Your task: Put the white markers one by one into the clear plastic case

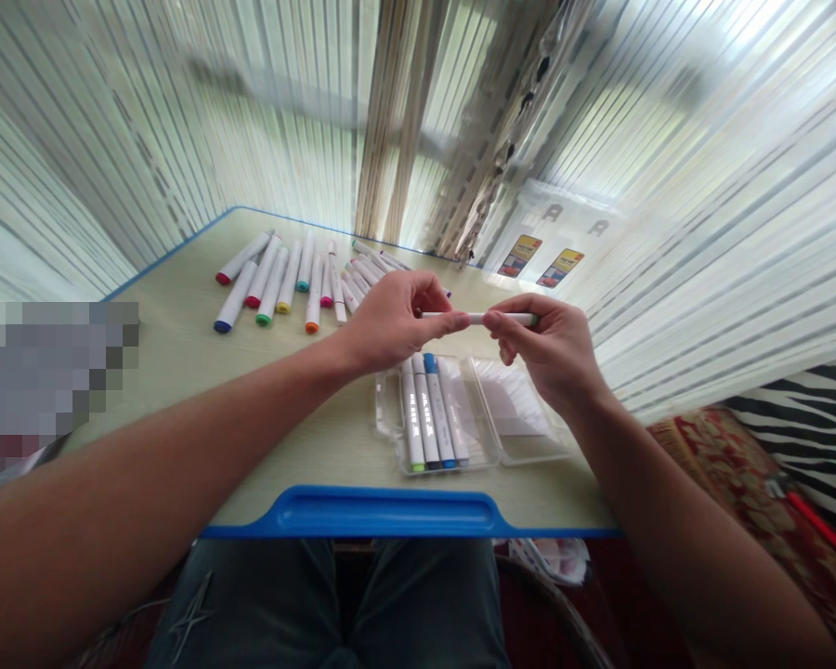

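Observation:
Above the table, a slim white marker (pixel 476 319) lies level between my two hands. My left hand (pixel 400 321) pinches its left end between thumb and fingers. My right hand (pixel 547 339) grips the right end, where a greenish tip shows. Below them a clear plastic case (pixel 488 455) lies with its lid folded out to the right. Several markers (pixel 428 418) stand side by side in its left half, with lime, black and blue ends. Behind my left hand, more white markers (pixel 279 279) with coloured ends are spread on the table.
The pale table (pixel 306 386) has a blue rim and a blue tray ledge (pixel 386 511) in front. A clear box with two labels (pixel 540 260) stands at the back right against the curtains (pixel 285 111). Zebra-striped cloth (pixel 808 437) lies at far right.

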### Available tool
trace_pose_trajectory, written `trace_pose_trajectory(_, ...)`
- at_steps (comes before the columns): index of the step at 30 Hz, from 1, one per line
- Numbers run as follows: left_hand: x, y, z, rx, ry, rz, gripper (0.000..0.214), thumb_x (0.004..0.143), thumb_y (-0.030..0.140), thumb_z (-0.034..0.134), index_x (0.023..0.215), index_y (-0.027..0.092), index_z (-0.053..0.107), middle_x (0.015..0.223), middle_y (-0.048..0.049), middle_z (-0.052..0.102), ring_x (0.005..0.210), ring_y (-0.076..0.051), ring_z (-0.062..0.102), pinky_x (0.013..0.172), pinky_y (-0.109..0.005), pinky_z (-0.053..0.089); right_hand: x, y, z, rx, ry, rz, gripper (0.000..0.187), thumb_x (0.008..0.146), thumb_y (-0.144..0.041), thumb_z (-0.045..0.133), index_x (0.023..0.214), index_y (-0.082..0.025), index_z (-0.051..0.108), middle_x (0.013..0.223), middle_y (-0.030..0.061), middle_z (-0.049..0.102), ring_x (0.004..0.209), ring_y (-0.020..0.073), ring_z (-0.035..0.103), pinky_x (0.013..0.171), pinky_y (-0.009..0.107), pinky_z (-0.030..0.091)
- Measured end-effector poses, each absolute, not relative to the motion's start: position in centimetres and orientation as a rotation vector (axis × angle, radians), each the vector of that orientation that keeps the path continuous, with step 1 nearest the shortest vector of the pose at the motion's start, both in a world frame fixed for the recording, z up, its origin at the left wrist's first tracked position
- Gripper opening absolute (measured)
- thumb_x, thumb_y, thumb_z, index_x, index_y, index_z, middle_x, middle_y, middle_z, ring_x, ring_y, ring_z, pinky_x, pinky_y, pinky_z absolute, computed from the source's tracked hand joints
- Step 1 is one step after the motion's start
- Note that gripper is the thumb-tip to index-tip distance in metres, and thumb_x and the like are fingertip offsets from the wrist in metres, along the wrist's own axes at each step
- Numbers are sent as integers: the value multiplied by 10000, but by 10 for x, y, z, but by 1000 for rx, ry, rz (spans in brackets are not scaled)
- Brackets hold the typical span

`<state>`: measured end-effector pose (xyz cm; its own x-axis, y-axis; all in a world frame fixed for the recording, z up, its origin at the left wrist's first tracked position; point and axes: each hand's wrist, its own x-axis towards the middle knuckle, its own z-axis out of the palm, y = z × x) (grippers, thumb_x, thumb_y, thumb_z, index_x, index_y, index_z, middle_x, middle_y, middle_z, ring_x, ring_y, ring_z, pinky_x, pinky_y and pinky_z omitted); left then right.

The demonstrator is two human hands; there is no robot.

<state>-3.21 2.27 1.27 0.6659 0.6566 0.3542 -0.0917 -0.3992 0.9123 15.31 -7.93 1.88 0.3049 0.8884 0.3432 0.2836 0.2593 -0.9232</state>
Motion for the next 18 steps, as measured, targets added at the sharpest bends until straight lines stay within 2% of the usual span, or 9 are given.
trace_pose_trajectory(4, -32, 23, 16, 1683, 487, 852, 116, 852, 174, 739, 819, 121, 641, 710, -30, 669, 508, -67, 529, 451, -207, 429, 153, -78, 22, -1226, -1148, 662, 231, 712, -342, 895, 812, -173, 773, 648, 8, 708, 401, 56, 478, 383, 221, 363)
trace_pose_trajectory(8, -31, 26, 17, 1577, 465, 868, 50, 895, 144, 682, 863, 112, 662, 773, -49, 694, 503, -62, 523, 456, -215, 467, 151, -79, 26, -1197, -1104, 701, 201, 768, -359, 845, 870, -198, 783, 708, 19, 745, 401, 55, 466, 380, 224, 357)
trace_pose_trajectory(18, -33, 25, 22, 1304, 488, 808, 151, 953, 130, 580, 984, 95, 724, 819, -65, 712, 510, -62, 538, 501, -220, 474, 152, -81, 33, -1120, -1016, 834, 266, 861, -432, 724, 964, -193, 780, 837, 44, 792, 403, 65, 464, 377, 240, 357)
